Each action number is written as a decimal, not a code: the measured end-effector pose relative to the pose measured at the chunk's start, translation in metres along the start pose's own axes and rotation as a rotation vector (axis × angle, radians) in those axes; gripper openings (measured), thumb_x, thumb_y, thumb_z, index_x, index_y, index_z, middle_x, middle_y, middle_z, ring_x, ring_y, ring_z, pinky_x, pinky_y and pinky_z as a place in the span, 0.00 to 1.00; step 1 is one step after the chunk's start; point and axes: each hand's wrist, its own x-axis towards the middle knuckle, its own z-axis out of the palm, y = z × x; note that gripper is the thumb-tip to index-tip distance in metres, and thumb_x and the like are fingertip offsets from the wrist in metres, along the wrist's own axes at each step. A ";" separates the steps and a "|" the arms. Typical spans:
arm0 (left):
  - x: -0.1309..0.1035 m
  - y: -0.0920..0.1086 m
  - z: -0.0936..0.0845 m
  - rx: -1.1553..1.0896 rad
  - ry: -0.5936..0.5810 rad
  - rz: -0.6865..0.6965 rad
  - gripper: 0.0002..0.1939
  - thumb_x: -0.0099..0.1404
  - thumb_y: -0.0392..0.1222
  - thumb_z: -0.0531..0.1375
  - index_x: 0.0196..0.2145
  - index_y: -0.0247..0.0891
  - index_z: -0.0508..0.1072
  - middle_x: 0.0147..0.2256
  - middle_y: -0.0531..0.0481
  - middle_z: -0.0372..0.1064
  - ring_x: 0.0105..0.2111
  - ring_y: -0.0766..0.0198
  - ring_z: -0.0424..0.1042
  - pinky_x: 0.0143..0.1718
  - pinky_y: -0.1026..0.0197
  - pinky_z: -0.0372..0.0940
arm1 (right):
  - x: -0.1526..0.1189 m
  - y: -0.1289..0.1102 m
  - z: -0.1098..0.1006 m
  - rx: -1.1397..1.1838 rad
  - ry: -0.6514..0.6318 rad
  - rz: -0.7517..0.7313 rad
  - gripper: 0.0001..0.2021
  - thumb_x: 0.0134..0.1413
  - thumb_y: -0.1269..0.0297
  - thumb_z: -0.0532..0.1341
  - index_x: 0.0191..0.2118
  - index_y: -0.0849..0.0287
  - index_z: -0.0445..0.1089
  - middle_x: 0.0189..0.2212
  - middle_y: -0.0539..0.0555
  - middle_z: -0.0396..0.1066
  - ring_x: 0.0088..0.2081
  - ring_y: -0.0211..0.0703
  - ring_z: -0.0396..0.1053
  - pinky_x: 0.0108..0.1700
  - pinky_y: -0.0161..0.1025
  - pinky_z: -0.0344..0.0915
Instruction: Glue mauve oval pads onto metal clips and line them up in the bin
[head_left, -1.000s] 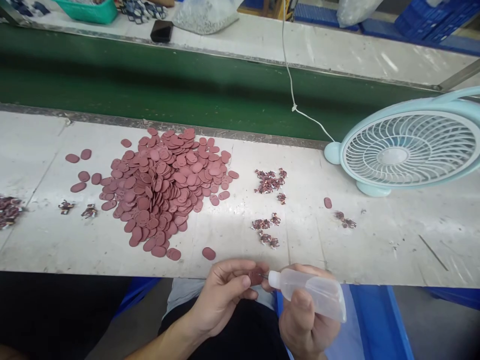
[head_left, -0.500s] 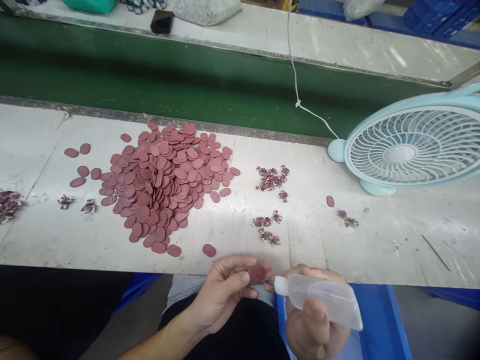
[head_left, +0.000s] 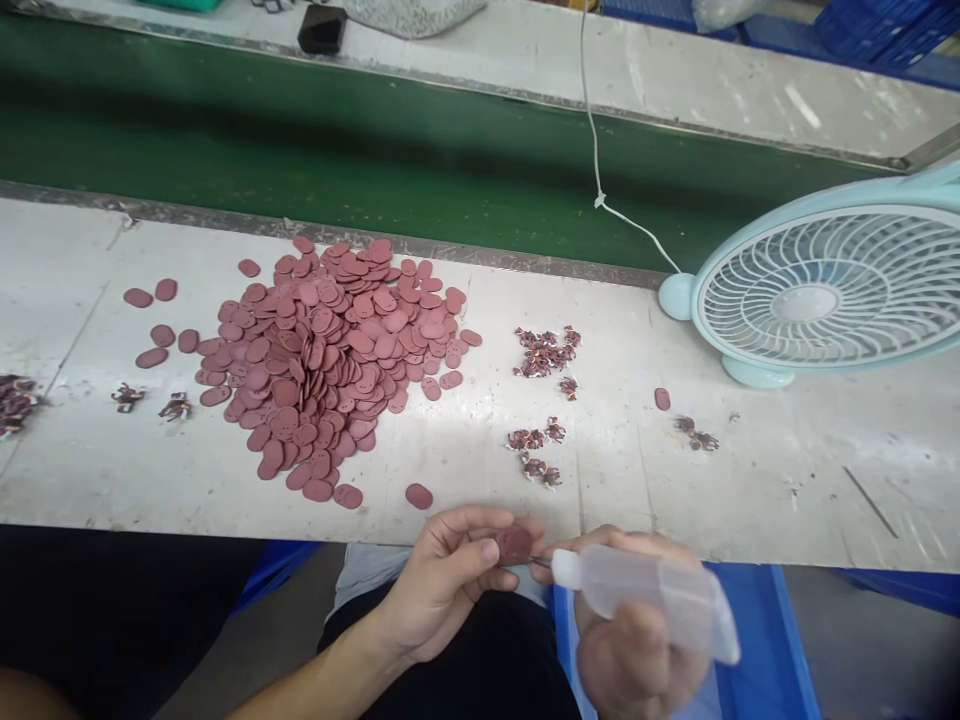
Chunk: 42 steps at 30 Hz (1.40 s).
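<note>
Between the thumb and fingers of my left hand (head_left: 442,585) is a reddish-brown oval disc (head_left: 514,545) with small holes. My right hand (head_left: 637,640) is wrapped round a translucent squeeze bottle (head_left: 652,595); the bottle's thin metal tip points left, at the lower right edge of the disc. Whether the tip touches the disc is too small to tell. A large pile of similar discs (head_left: 322,350) lies on the white table, and a single disc (head_left: 418,496) rests near the front edge. Small brown and white figures (head_left: 544,355) lie in clusters right of the pile.
A light blue fan (head_left: 806,300) stands at the right, its white cord (head_left: 598,150) running up across the green panel (head_left: 450,170). A black box (head_left: 322,30) sits on the back shelf. Below the table at the right is a blue bin (head_left: 765,640).
The bottle in my right hand has shifted slightly to the right. My left hand still holds the disc in nearly the same place. The camera view has tilted slightly.
</note>
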 end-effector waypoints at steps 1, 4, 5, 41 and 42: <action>0.000 0.001 0.000 -0.003 -0.022 0.003 0.08 0.65 0.36 0.67 0.43 0.42 0.82 0.47 0.43 0.82 0.45 0.58 0.82 0.37 0.70 0.74 | 0.005 -0.002 -0.005 0.116 0.025 0.056 0.14 0.66 0.45 0.52 0.52 0.38 0.65 0.30 0.51 0.73 0.30 0.52 0.75 0.28 0.49 0.72; 0.000 0.004 -0.002 -0.009 -0.085 0.017 0.09 0.67 0.35 0.65 0.45 0.42 0.81 0.49 0.42 0.81 0.47 0.55 0.81 0.39 0.67 0.75 | 0.028 0.000 -0.030 0.735 0.126 0.296 0.15 0.61 0.50 0.59 0.47 0.51 0.70 0.26 0.51 0.70 0.25 0.43 0.72 0.21 0.38 0.71; 0.000 0.005 -0.003 -0.008 -0.103 0.021 0.10 0.67 0.35 0.64 0.46 0.42 0.81 0.49 0.42 0.81 0.47 0.54 0.81 0.38 0.67 0.75 | 0.038 0.007 -0.040 0.982 0.129 0.385 0.15 0.60 0.53 0.60 0.48 0.55 0.69 0.27 0.51 0.70 0.25 0.41 0.72 0.23 0.36 0.73; -0.003 0.000 -0.009 0.204 0.001 0.158 0.09 0.63 0.34 0.68 0.42 0.43 0.83 0.50 0.46 0.80 0.45 0.59 0.79 0.41 0.63 0.74 | 0.005 -0.011 0.006 -0.017 -0.170 0.255 0.04 0.59 0.66 0.67 0.40 0.53 0.79 0.30 0.53 0.79 0.28 0.42 0.77 0.31 0.37 0.77; -0.003 0.000 -0.009 0.216 -0.017 0.167 0.09 0.63 0.34 0.68 0.42 0.43 0.83 0.51 0.46 0.79 0.43 0.60 0.80 0.41 0.63 0.74 | 0.003 -0.010 0.009 -0.018 -0.174 0.273 0.04 0.60 0.66 0.67 0.40 0.53 0.79 0.31 0.54 0.80 0.29 0.43 0.78 0.32 0.38 0.78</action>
